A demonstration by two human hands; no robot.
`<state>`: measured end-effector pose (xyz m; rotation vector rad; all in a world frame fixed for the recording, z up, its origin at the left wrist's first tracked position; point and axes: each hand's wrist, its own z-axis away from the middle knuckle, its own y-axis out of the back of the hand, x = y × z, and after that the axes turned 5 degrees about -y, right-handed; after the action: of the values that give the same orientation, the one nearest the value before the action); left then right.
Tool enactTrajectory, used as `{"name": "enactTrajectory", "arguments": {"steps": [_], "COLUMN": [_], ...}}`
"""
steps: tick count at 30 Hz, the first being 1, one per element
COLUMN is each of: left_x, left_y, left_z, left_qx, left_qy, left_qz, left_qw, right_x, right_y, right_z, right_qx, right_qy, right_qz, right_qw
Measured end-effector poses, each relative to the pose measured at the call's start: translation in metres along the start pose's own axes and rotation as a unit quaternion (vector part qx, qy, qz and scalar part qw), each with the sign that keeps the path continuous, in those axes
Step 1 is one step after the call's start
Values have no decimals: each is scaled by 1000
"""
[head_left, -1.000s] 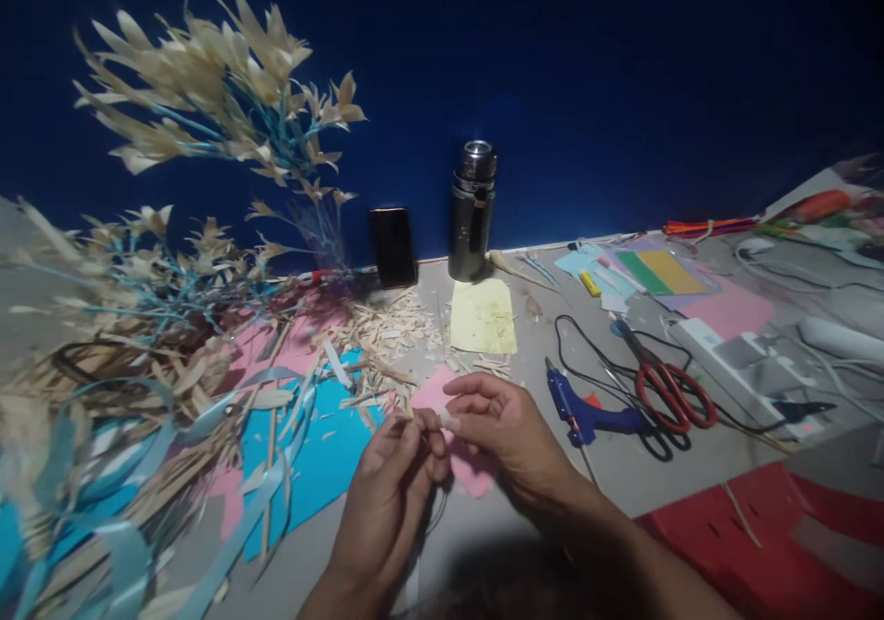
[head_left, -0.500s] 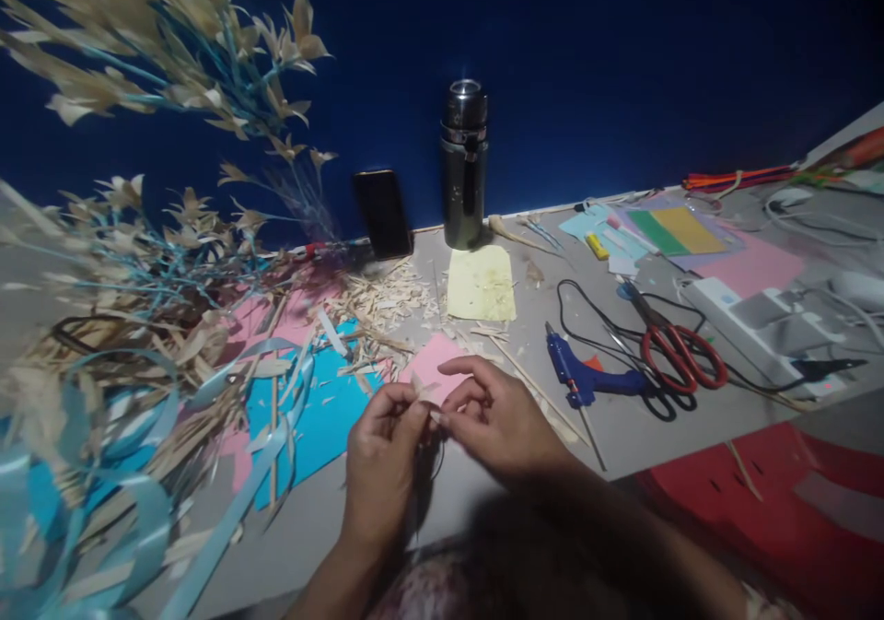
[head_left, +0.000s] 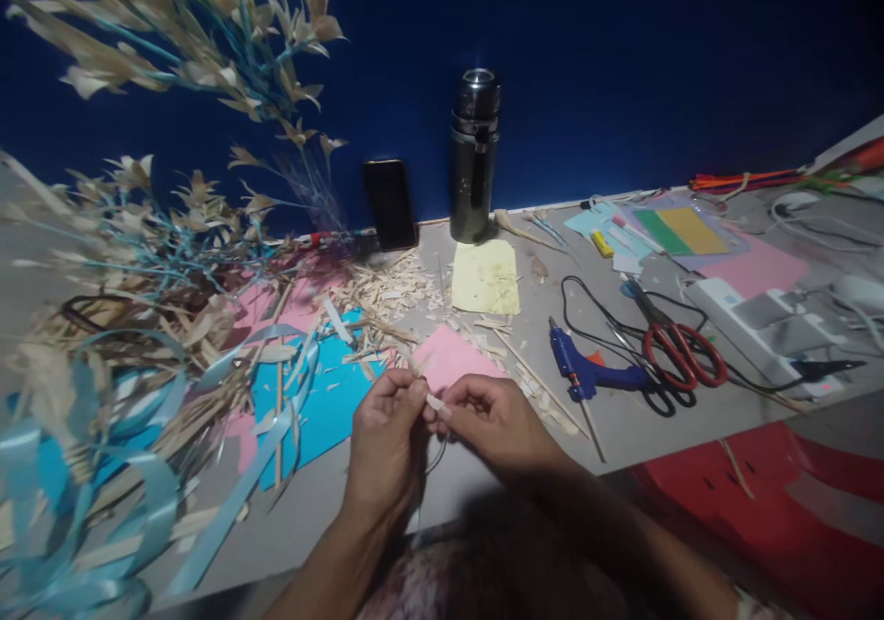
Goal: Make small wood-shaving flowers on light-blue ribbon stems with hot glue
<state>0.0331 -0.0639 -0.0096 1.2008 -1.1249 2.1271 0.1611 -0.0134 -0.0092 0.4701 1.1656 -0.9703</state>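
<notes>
Close together over the front of the table, both hands pinch a small pale strip [head_left: 436,403] that looks like dried husk. My left hand [head_left: 387,436] has thumb and forefinger pressed on its left end, where a pale tip shows above the fingers. At the other end my right hand [head_left: 507,422] grips with curled fingers. A thin dark stem or wire [head_left: 440,454] hangs below the left fingers; its upper end is hidden. Just beyond the hands lies a pink paper square [head_left: 456,353], and a blue sheet [head_left: 324,403] is at the left.
Husk flowers on blue stems [head_left: 200,224] and light-blue ribbon [head_left: 241,509] crowd the left. Behind are a phone [head_left: 390,204], a steel flask [head_left: 473,164] and yellow paper [head_left: 484,277]. A glue gun [head_left: 587,371], red-handled scissors [head_left: 680,357] and a power strip [head_left: 766,334] lie right.
My right forefinger, raised before, has curled down onto the pale strip, which now shows between both hands. More of the pink square is uncovered. The view has shifted slightly.
</notes>
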Motion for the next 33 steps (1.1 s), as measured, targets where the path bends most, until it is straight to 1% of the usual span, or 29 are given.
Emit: {"name": "enactTrajectory", "arguments": {"steps": [3,9,11,12,13,14,15,16,17,18,19,20,21,22,23,25,27,30,33], "left_x": [3,2,3,4,6,9,12,15,17,19,21,21,21,20,19,15,12,5,-3], "left_y": [2,5,4,3,3,2,2,0,-2,-5,-8,-13,-18,-24,-30,-40,-48,-55,-55], "left_z": [4,10,8,5,2,-2,-6,-12,-17,-22,-27,-32,-36,-39,-42,-47,-51,-56,-60], "left_qx": [-19,-41,-43,-41,-36,-30,-25,-22,-21,-22,-26,-31,-38,-44,-49,-57,-69,-91,-100], "left_qy": [11,-8,-1,6,11,12,5,-7,-19,-27,-28,-23,-12,1,13,28,36,44,46], "left_qz": [-13,-102,-111,-113,-116,-121,-126,-133,-135,-134,-130,-123,-116,-110,-105,-97,-95,-95,-75], "left_qw": [1000,994,993,993,993,992,992,991,990,990,991,992,992,993,993,993,992,990,991], "right_x": [1,0,-1,-2,-3,-2,-2,0,3,7,11,16,20,25,28,32,32,29,27], "right_y": [1,2,10,18,30,45,62,81,100,118,134,147,157,164,168,171,173,177,179], "right_z": [-1,1,5,9,13,17,23,28,34,39,43,46,48,48,48,46,43,42,42], "right_qx": [0,-12,-14,2,32,78,135,192,242,274,281,280,273,265,260,258,255,239,220], "right_qy": [-9,-5,6,18,39,68,106,149,191,213,207,194,179,165,155,149,148,160,230], "right_qz": [3,25,54,89,142,209,283,357,429,495,558,608,645,672,687,695,686,651,575], "right_qw": [1000,1000,998,996,989,972,944,902,849,797,753,717,690,672,660,654,665,703,753]}}
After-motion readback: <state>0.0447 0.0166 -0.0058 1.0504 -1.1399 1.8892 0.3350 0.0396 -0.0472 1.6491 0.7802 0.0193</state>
